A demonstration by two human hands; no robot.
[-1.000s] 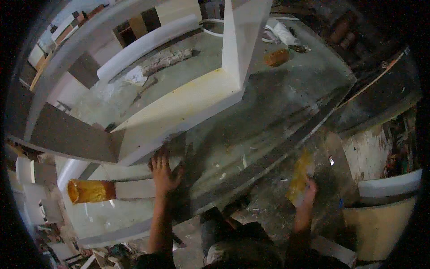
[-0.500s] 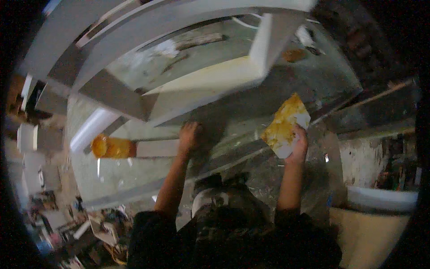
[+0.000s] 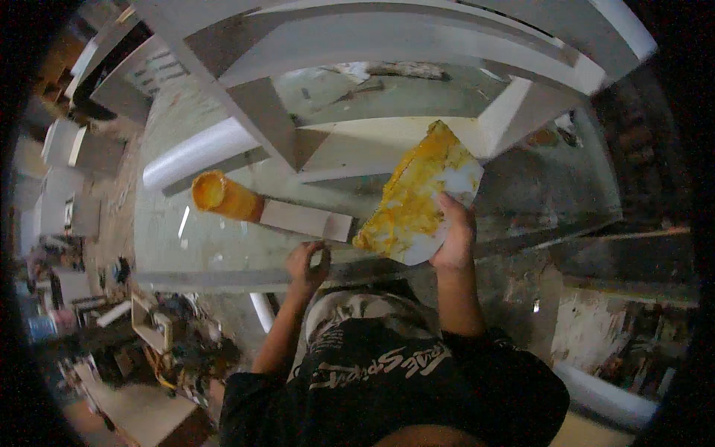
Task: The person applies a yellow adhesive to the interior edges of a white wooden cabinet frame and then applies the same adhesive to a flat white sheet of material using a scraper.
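The head view shows the right hand [image 3: 456, 235] holding a white sheet [image 3: 421, 197] with yellow goo smeared on it. The fingers of this hand pinch the sheet by its right side, with the thumb on top. The sheet is up over the bench [image 3: 175, 253]. Its long way runs on a slant, from low on the left to high on the right. Its low tip points left, at the near end of a flat pale strip [image 3: 302, 218]. I cannot tell if they touch.

The left hand [image 3: 307, 264] is by the front edge of the bench, just on the person's side of the strip. Its fingers are loosely bent, with a gap by the thumb, and I see nothing in them. It is nearer than the right hand to the yellow tub [image 3: 234, 200], which is at the strip's far end. Past these is a big white frame [image 3: 402, 52].
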